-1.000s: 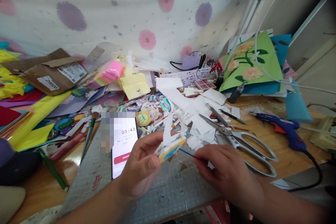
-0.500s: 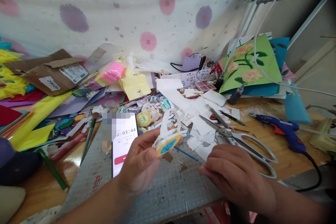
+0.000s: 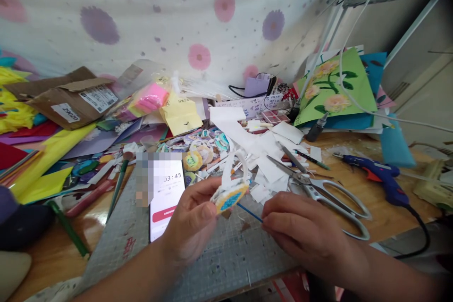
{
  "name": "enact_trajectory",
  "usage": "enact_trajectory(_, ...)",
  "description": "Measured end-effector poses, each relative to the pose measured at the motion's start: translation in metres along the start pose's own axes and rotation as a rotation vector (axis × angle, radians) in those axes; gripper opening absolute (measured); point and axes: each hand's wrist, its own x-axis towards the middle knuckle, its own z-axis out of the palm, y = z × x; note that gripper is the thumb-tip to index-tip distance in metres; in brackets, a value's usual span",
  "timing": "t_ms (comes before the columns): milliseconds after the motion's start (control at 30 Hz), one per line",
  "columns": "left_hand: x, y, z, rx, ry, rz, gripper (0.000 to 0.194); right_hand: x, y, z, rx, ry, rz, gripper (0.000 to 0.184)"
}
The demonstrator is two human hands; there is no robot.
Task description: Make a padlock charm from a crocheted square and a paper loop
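Note:
In the head view, my left hand (image 3: 198, 217) pinches a small handmade paper piece (image 3: 231, 198) between thumb and fingers. It has a yellow face with a blue centre and a white looped strip rising like a handle. My right hand (image 3: 300, 226) is closed, its fingertips together at the near end of a thin blue stick (image 3: 249, 212). The stick's other end runs behind the paper piece. Both hands are above a worn grey cutting mat (image 3: 226, 264). A phone with a running timer (image 3: 166, 198) lies beside my left hand.
Silver scissors (image 3: 318, 188) lie just beyond my right hand, with a blue glue gun (image 3: 375, 170) farther right. White paper scraps (image 3: 272, 174) and several small paper pieces (image 3: 201, 151) cover the middle. A cardboard box (image 3: 71, 99) stands at the back left.
My right hand has moved a little left and up, and its fingertips now meet the blue stick. The paper piece has shifted slightly right in my left hand.

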Motion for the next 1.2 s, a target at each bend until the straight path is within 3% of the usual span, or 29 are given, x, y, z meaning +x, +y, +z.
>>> enact_trajectory(233, 0.0, 0.0, -0.001, -0.029, -0.021, 0.006, 0.03, 0.001, 0.0, -0.001, 0.037, 0.017, -0.021, 0.017)
enact_trajectory(500, 0.002, 0.003, 0.0, -0.035, -0.022, 0.004, 0.027, -0.006, 0.001, -0.002, 0.024, 0.038, 0.071, 0.014)
enact_trajectory(667, 0.0, 0.001, 0.0, -0.048, 0.014, -0.025, 0.029, -0.006, -0.001, -0.001, -0.019, -0.01, -0.002, 0.016)
enact_trajectory(767, -0.001, 0.0, 0.0, -0.061, 0.023, -0.022, 0.027, -0.005, -0.003, -0.002, 0.035, 0.031, -0.006, 0.014)
enact_trajectory(833, -0.001, 0.0, 0.0, -0.04, 0.013, -0.018, 0.028, -0.003, -0.004, -0.003, 0.138, 0.062, 0.065, 0.01)
enact_trajectory(900, -0.001, 0.0, 0.0, -0.007, -0.04, -0.025, 0.035, 0.002, -0.005, -0.004, 0.315, 0.034, 0.233, 0.003)
enact_trajectory(1067, -0.004, -0.002, 0.0, 0.013, -0.193, -0.061, 0.039, 0.02, -0.005, 0.005, 0.816, -0.224, 0.704, 0.015)
enact_trajectory(1200, -0.005, -0.001, 0.002, -0.007, -0.216, -0.072, 0.039, 0.025, 0.0, 0.013, 0.872, -0.255, 0.843, 0.013)
